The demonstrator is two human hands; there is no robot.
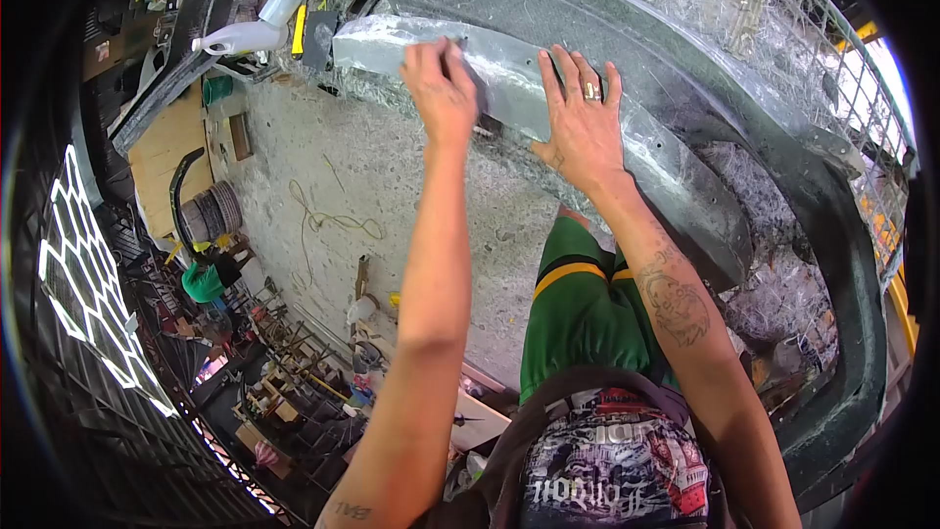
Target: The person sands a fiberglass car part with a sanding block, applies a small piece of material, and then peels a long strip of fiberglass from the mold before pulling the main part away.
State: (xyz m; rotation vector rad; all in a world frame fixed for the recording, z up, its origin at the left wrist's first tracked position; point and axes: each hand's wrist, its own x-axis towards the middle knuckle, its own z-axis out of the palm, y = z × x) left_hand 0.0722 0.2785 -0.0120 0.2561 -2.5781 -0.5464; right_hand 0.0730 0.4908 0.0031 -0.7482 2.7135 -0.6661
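A long grey moulded panel (509, 88) with whitish dusty patches and small holes lies across in front of me. My left hand (441, 88) is closed on its surface, fingers curled round a dark piece of sandpaper (477, 96) that is mostly hidden under the palm. To its right my right hand (585, 118) lies flat on the panel, fingers spread, a ring on one finger. Left of the panel sit a dark grey sheet (319, 39), a yellow strip-like tool (299, 29) and a whitish spray bottle (250, 37).
A large dark green moulded frame (578, 15) curves around the panel. Loose cord (338, 223) lies on the concrete floor (284, 157). Stacked tyres (211, 213), a green bucket (217, 88) and cluttered tools (294, 382) are at left. Wire mesh (862, 69) stands at right.
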